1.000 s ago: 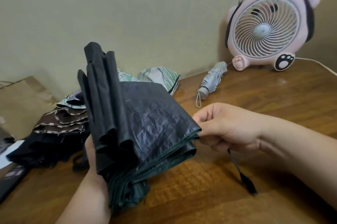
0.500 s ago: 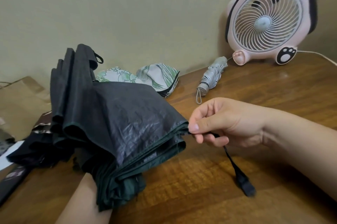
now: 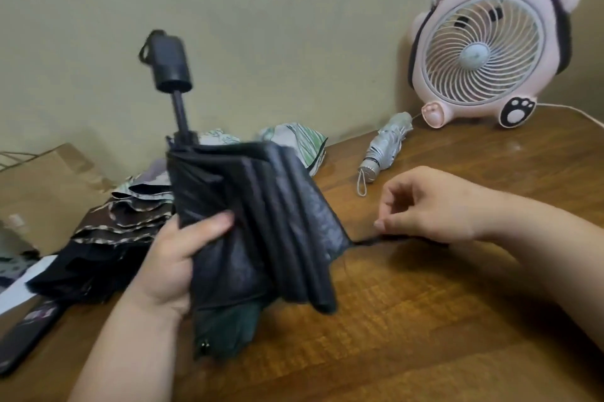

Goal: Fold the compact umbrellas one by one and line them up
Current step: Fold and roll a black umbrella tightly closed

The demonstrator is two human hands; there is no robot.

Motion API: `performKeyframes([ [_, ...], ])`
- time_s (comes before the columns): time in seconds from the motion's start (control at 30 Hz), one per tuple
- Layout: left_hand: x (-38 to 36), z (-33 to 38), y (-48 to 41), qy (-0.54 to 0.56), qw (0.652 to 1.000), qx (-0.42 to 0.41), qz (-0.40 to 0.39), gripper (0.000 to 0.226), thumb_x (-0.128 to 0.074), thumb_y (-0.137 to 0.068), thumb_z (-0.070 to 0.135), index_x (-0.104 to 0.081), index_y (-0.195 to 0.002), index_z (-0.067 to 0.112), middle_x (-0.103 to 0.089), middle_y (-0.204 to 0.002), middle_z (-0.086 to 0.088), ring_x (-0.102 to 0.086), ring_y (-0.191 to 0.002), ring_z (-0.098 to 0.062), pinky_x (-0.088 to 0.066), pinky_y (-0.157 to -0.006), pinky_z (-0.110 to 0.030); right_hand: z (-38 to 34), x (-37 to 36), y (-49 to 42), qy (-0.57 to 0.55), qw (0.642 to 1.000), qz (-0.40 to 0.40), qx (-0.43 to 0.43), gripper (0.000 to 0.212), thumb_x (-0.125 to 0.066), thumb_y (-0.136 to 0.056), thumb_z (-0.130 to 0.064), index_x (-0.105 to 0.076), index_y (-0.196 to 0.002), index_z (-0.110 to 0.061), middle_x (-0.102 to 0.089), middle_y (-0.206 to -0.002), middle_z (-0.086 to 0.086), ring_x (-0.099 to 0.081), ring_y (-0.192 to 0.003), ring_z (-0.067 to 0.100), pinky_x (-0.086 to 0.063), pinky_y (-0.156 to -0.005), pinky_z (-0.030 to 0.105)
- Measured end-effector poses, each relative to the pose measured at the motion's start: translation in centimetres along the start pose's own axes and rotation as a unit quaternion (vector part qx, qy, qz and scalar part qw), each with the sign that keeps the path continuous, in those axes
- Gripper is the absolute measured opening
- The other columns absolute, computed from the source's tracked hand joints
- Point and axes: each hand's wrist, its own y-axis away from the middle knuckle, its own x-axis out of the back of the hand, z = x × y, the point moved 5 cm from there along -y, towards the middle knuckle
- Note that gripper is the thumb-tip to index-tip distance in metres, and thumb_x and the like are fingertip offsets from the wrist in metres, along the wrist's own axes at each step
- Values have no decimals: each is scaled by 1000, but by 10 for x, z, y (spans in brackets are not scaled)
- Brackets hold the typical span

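Observation:
My left hand (image 3: 173, 261) grips a black compact umbrella (image 3: 261, 228) around its pleated canopy, holding it above the table with the handle (image 3: 168, 61) pointing up. My right hand (image 3: 431, 205) pinches the umbrella's black closing strap (image 3: 369, 240), pulled out to the right of the canopy. A silver umbrella (image 3: 385, 146), folded and wrapped, lies near the wall. A green-and-white patterned umbrella (image 3: 294, 143) lies unfolded behind the black one. A dark umbrella with a light trimmed edge (image 3: 108, 238) lies loose at the left.
A pink animal-shaped desk fan (image 3: 483, 48) stands at the back right with its white cord (image 3: 575, 110) trailing right. A brown paper bag (image 3: 42, 192) leans at the far left. A dark phone (image 3: 23, 339) lies at the wooden table's (image 3: 425, 320) left front edge.
My left hand has turned the black umbrella upright, so the handle now shows on top. The canopy pleats have swung round. My right hand keeps the strap and has moved slightly right.

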Motion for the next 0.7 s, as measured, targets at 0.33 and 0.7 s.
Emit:
performKeyframes([
  [0.33, -61, 40, -11, -438, 898, -16, -31, 35, -84, -75, 25, -75, -108, 17, -78, -109, -3, -73, -106, -23, -57, -95, -47, -132, 64, 46, 98, 883, 329, 319, 4, -73, -92, -27, -71, -96, -27, -70, -89, -15, -66, -92, 10, -49, -79, 19],
  [0.7, -46, 34, 22, -207, 959, -191, 42, 54, -83, -86, 26, -63, -117, -12, -69, -112, -23, -67, -108, -33, -53, -94, -41, -188, -8, 41, -60, 944, 32, 323, 46, -76, -72, -67, -74, -105, -35, -75, -95, 0, -70, -83, 16, -54, -74, 21],
])
